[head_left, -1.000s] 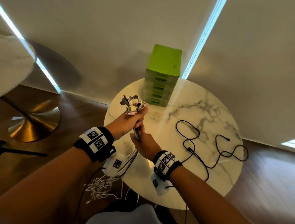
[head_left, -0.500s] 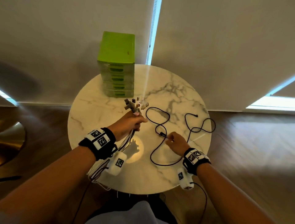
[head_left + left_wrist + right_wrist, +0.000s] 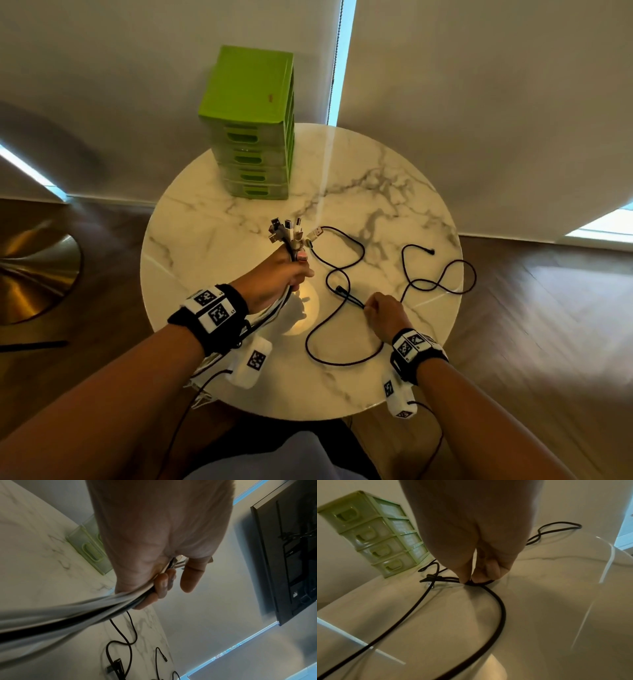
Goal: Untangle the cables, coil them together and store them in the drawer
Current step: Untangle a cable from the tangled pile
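Note:
My left hand point(image 3: 287, 270) grips a bundle of white and black cables point(image 3: 72, 614) upright, their plug ends point(image 3: 287, 230) fanned out above the fist and the rest trailing off the table's near edge. A loose black cable point(image 3: 342, 359) lies in loops on the marble table point(image 3: 212, 219). My right hand point(image 3: 378, 310) pinches it against the tabletop between thumb and fingertips point(image 3: 467, 578), just right of its small black connector point(image 3: 340, 290). The green drawer unit point(image 3: 253, 123) stands at the table's far side with all drawers closed.
A wall runs right behind the round table, with bright slits of light at its foot. A gold table base point(image 3: 34, 270) sits on the wood floor to the left. A dark screen point(image 3: 288, 547) hangs on the wall in the left wrist view.
My right hand left the bundle, crossed to the right and came down on the loose black cable, which it now pinches. The head view swung right and centred on the table.

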